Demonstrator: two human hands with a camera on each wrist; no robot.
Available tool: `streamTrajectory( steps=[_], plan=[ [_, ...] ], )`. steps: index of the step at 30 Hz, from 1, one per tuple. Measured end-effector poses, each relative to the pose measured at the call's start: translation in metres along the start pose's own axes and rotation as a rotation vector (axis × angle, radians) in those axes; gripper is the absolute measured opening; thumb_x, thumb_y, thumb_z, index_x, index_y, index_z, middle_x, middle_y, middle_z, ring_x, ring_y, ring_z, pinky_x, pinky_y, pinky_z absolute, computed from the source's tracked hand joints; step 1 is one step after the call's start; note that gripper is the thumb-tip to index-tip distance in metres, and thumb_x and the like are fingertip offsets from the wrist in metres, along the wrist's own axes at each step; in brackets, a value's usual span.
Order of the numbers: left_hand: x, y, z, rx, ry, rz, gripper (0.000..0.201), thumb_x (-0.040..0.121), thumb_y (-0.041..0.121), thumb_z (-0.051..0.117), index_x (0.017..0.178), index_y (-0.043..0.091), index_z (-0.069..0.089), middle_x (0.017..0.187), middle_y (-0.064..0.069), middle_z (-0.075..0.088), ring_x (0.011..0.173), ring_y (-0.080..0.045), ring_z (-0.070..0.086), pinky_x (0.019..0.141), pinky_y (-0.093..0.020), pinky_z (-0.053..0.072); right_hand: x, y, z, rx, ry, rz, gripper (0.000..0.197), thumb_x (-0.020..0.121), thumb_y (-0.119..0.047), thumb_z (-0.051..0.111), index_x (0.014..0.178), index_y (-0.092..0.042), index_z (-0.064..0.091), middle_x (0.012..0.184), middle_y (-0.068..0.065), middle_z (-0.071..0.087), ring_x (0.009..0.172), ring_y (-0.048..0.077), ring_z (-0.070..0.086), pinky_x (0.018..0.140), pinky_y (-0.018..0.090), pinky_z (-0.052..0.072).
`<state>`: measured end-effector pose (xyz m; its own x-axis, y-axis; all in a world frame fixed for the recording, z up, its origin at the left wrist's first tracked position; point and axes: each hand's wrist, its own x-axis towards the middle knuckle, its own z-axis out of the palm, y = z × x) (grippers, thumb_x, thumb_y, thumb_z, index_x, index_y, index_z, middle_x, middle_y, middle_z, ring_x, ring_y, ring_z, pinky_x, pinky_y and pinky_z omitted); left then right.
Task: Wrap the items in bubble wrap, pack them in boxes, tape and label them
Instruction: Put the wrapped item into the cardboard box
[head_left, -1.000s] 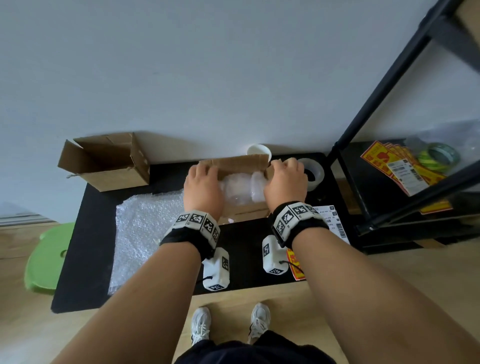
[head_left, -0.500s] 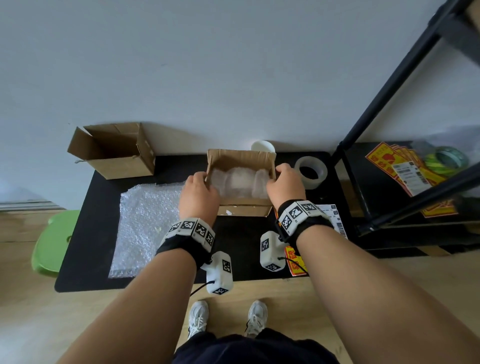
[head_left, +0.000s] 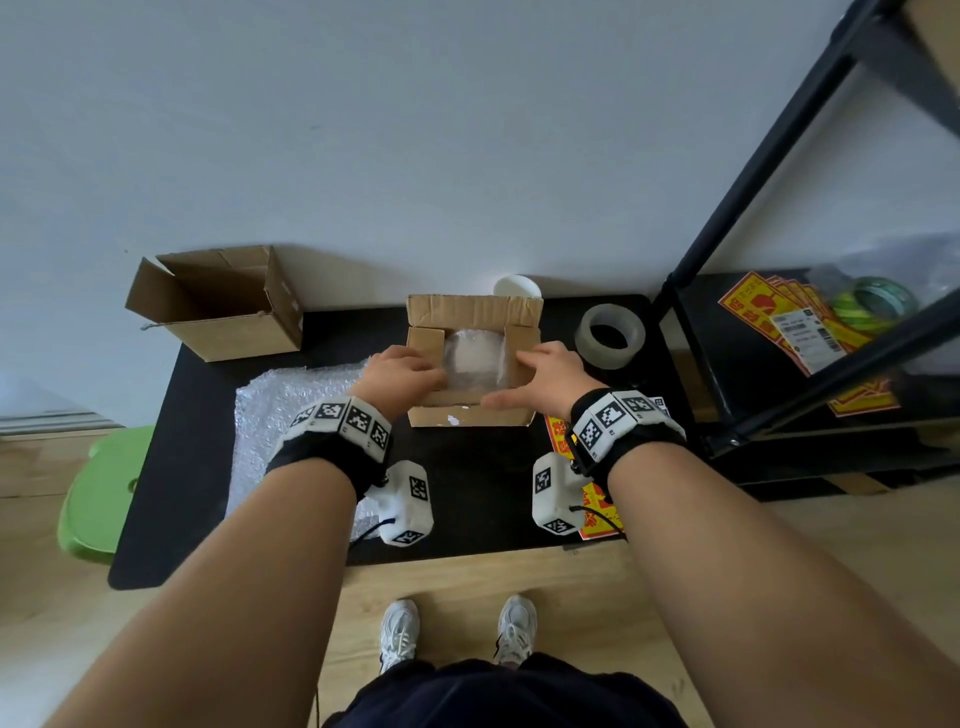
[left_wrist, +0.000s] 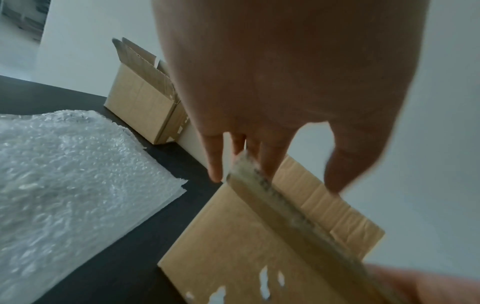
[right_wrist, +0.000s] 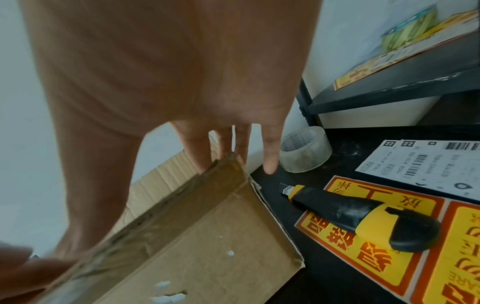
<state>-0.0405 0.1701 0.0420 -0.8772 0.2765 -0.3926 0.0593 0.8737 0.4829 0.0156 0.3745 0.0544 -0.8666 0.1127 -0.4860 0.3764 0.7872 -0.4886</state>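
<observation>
A brown cardboard box stands on the black table, with its back flap upright. Inside it lies a bubble-wrapped item, seen between the two side flaps. My left hand presses the left flap inward with straight fingers. My right hand does the same on the right flap, thumb stretched along the front edge. In the left wrist view the fingers reach over the box's rim. The right wrist view shows fingers over the box's corner.
A second open box sits back left beside a bubble wrap sheet. A tape roll, a shipping label, warning stickers and a utility knife lie to the right. A black rack stands right, a green stool left.
My hands moved from the far flap to the box's sides, then onto the side flaps, which now fold inward over the wrapped item. The back flap has sprung upright.
</observation>
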Motion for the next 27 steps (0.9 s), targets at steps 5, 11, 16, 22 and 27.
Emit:
streamTrajectory(
  steps=[5,11,16,22,27],
  plan=[
    [0.0,0.008,-0.014,0.195,-0.23,0.005,0.091,0.072,0.058,0.076,0.145,0.017,0.042,0.154,0.0,0.023,0.143,-0.022,0.018,0.117,-0.038,0.02,0.002,-0.005,0.002,-0.177,-0.024,0.018,0.1,0.076,-0.047,0.079,0.154,-0.017,0.026,0.155,0.004,0.02,0.143,0.025,0.018,0.116,0.044,0.029],
    [0.012,0.007,-0.017,0.295,-0.142,0.042,0.06,0.081,0.047,0.071,0.133,0.019,0.058,0.141,-0.004,0.039,0.128,-0.021,0.042,0.107,-0.036,0.038,0.009,-0.005,-0.001,-0.143,0.015,0.026,0.073,0.086,-0.048,0.067,0.147,-0.017,0.041,0.149,0.009,0.03,0.138,0.027,0.029,0.112,0.043,0.035],
    [0.017,0.014,-0.02,0.274,-0.048,0.038,0.027,0.087,0.033,0.061,0.106,0.014,0.061,0.122,-0.01,0.056,0.099,-0.024,0.057,0.078,-0.033,0.046,0.019,-0.008,-0.004,-0.129,0.056,0.044,0.046,0.097,-0.037,0.052,0.14,-0.019,0.051,0.141,0.011,0.041,0.131,0.031,0.041,0.108,0.044,0.04],
    [0.028,0.019,-0.012,0.31,0.059,0.03,0.06,0.087,0.024,0.066,0.138,0.014,0.037,0.124,-0.01,0.055,0.111,-0.029,0.057,0.082,-0.038,0.049,0.028,-0.008,0.0,-0.139,0.228,0.073,0.042,0.096,-0.019,0.057,0.136,-0.015,0.045,0.133,0.01,0.048,0.122,0.03,0.051,0.099,0.045,0.047],
    [0.033,0.024,-0.005,0.525,0.299,0.156,0.08,0.086,0.031,0.068,0.148,0.014,0.02,0.145,-0.011,0.03,0.132,-0.028,0.033,0.104,-0.038,0.035,0.038,-0.004,0.006,-0.185,0.368,0.06,0.06,0.086,-0.014,0.069,0.136,-0.014,0.036,0.132,0.009,0.039,0.121,0.029,0.047,0.092,0.042,0.051]
  ],
)
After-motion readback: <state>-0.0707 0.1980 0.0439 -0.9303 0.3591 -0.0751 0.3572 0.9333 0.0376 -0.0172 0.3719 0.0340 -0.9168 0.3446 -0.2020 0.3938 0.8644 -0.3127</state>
